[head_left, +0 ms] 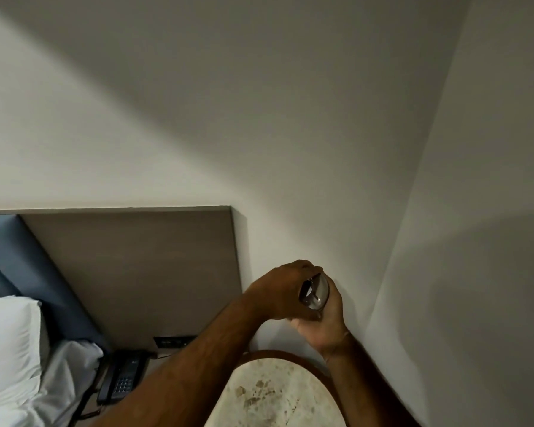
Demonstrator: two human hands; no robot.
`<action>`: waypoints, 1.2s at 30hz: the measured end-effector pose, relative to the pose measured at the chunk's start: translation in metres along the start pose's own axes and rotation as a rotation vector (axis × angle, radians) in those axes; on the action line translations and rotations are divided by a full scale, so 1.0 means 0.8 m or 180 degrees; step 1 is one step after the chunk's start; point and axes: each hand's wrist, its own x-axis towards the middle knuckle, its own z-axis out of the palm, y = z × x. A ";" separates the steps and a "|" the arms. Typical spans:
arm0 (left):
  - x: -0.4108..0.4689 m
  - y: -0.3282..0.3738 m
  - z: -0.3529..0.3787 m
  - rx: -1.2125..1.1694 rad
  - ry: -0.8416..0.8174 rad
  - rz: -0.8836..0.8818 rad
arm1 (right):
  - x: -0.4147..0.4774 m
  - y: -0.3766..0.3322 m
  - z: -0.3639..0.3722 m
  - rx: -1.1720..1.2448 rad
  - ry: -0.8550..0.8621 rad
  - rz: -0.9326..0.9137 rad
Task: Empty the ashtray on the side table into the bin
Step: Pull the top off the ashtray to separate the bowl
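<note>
A: Count?
B: One glass ashtray [315,292], two hands, one round side table [278,392], one telephone [122,377], one pillow [8,343].
A: Hands?
B: Left hand [282,289] reaches across from the left, fingers curled over the ashtray's top. Right hand [321,326] cups it from below. Both gripping it, tilted on edge, held above the table's far rim.
A: Unclear?
B: Ashtray contents blurred, mostly covered by fingers. Table cut off at bottom edge.
</note>
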 end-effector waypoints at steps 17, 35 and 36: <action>0.009 0.007 0.004 -0.0025 0.0268 -0.0054 | 0.006 -0.001 -0.012 0.0274 0.0018 -0.0128; -0.026 -0.055 0.214 -0.1143 0.1125 -0.1248 | -0.110 -0.063 -0.183 0.0009 0.1144 0.0104; -0.028 -0.053 0.245 -0.1127 0.1002 -0.1331 | -0.126 -0.061 -0.204 -0.0007 0.1254 0.0152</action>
